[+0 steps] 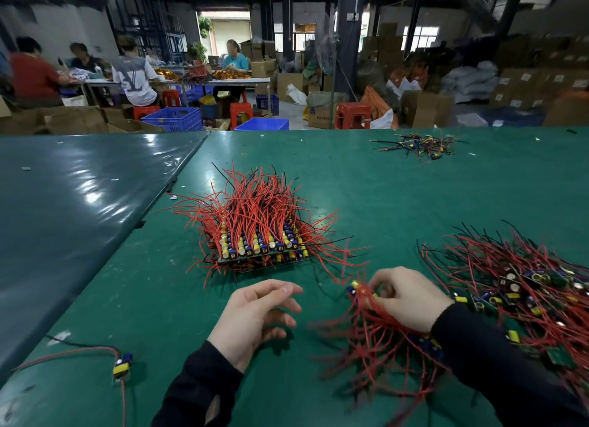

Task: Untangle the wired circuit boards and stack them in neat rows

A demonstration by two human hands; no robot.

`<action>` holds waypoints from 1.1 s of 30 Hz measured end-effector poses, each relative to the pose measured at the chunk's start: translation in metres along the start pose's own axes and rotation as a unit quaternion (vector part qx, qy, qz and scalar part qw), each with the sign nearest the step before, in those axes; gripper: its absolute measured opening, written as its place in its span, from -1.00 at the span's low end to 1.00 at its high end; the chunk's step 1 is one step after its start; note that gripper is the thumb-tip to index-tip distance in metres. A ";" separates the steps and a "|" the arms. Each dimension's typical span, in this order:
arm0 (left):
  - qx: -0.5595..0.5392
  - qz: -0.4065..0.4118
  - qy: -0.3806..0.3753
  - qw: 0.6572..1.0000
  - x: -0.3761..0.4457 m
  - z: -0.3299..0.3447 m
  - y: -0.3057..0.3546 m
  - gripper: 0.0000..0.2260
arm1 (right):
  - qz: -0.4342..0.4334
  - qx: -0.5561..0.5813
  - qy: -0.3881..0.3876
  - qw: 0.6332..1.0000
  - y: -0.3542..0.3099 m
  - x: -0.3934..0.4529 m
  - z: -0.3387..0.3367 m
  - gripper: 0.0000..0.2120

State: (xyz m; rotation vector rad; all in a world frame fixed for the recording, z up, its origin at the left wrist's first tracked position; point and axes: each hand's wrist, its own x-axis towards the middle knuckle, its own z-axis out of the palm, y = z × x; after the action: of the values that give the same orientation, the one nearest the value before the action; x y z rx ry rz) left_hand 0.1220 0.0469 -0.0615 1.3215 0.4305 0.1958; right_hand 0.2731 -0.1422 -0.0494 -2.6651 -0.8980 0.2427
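- Many circuit boards [261, 245] sit stacked in neat rows already.
- My right hand [411, 299] pinches a tangled bunch [376, 331]; my left hand [255, 315] is empty, fingers loose.
- A big messy pile [522, 286] waits beside it.

Warehouse-type hall, dim, dark ceiling and dark steel columns [347, 35]. Daylight comes through a doorway [228, 28] at the back and windows [420, 33] right of it. Foreground: green work table [414, 197], with a darker glossy sheet [70, 197] on its left part catching glare. Behind it, people sit at a long white table [210, 82]. Red plastic stools [353, 115] and blue crates [173, 118] on the floor. Cardboard boxes [522, 85] stacked along the right side, white sacks [471, 76] among them.
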 end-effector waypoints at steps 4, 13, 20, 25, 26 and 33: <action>0.083 0.048 0.007 0.995 -0.001 0.004 -0.001 -0.91 | -0.148 0.289 -0.095 0.941 -0.015 -0.009 0.008 -0.96; 0.165 0.110 -0.154 0.968 -0.005 0.018 -0.012 -0.67 | -0.222 0.403 -0.107 0.881 -0.022 -0.024 0.014 -0.85; 0.201 0.178 -0.140 0.953 -0.005 0.020 -0.018 -0.60 | -0.215 0.392 -0.118 0.887 -0.025 -0.032 0.020 -0.84; 0.133 0.153 -0.175 0.964 -0.011 0.022 -0.013 -0.70 | -0.244 0.383 -0.147 0.879 -0.029 -0.036 0.014 -0.68; 0.129 0.150 -0.172 0.965 -0.011 0.022 -0.011 -0.69 | -0.252 0.388 -0.141 0.876 -0.030 -0.036 0.014 -0.67; 0.180 0.178 -0.136 0.958 -0.012 0.021 -0.009 -0.69 | -0.258 0.342 -0.133 0.894 -0.030 -0.037 0.018 -0.73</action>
State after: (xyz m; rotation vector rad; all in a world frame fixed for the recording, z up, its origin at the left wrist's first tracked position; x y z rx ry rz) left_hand 0.1189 0.0213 -0.0642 1.7557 -0.0132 0.2381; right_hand 0.2224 -0.1376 -0.0532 -1.7058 -1.2742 0.6613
